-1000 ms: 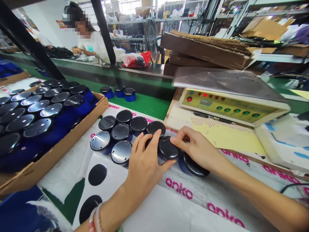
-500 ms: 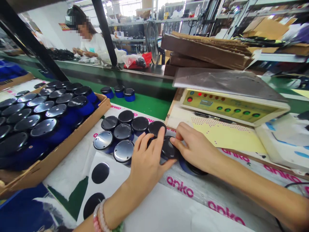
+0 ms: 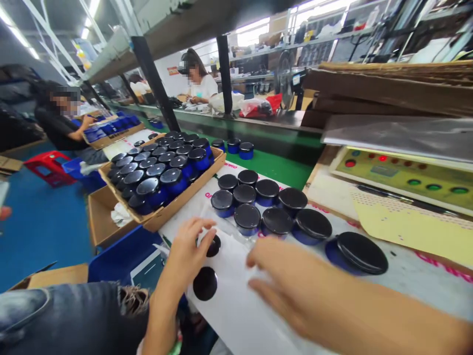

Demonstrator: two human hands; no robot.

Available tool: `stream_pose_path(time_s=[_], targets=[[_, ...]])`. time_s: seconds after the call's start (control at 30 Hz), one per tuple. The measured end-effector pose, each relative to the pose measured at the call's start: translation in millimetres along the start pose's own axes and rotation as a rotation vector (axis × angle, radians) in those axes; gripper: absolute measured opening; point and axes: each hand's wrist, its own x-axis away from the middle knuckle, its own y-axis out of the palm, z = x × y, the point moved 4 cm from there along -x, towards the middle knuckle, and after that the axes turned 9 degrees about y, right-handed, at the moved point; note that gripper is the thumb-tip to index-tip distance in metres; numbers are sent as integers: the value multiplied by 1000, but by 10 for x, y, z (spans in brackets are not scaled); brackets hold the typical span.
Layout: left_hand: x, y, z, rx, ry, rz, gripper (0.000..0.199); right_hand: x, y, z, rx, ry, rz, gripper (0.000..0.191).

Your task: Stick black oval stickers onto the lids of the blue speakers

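A white backing sheet (image 3: 229, 296) lies on the bench in front of me, with two round black stickers (image 3: 205, 283) showing on it. My left hand (image 3: 185, 254) is over the sheet's left edge, at the upper sticker (image 3: 213, 246), partly covering it. Its fingers are curved and apart; whether they touch the sticker is unclear. Blurred by motion, my right hand (image 3: 277, 281) hovers above the sheet's right part, thumb and fingers apart, holding nothing visible. Beyond the sheet stand several blue jars with black lids (image 3: 276, 220). One jar (image 3: 362, 252) stands apart at the right.
At the left a cardboard tray (image 3: 185, 209) is packed with similar jars. A control box with lit buttons (image 3: 402, 172) sits at the right, below stacked cardboard (image 3: 369, 93). Three jars (image 3: 246, 150) stand on the green belt. Two people (image 3: 201, 86) work farther off.
Both hands have left the jars and come back to the sticker sheet, my left hand to the upper sticker. The view has swung left, bringing another person and the floor into sight.
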Motion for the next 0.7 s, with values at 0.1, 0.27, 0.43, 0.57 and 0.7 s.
stream_pose_path(time_s=[0.1,0.27,0.43,0.57,0.7], targets=[[200,41,-380,18,-104,-171,14,-164,648,-367,-7,-139,-263,13],[216,120,-461,62,-107,-204,16,-511,1119,-500,16,-80,-251,34],[209,94,-456,99,-122,-225,20,-549,1084,-464,17,-22,-200,39],[224,141,-529,118,-133,-228,14,-472,1006,-499,72,-128,-152,36],[219,195,-574,103,-150,-203,17,-288,998,-508,195,-377,39,14]])
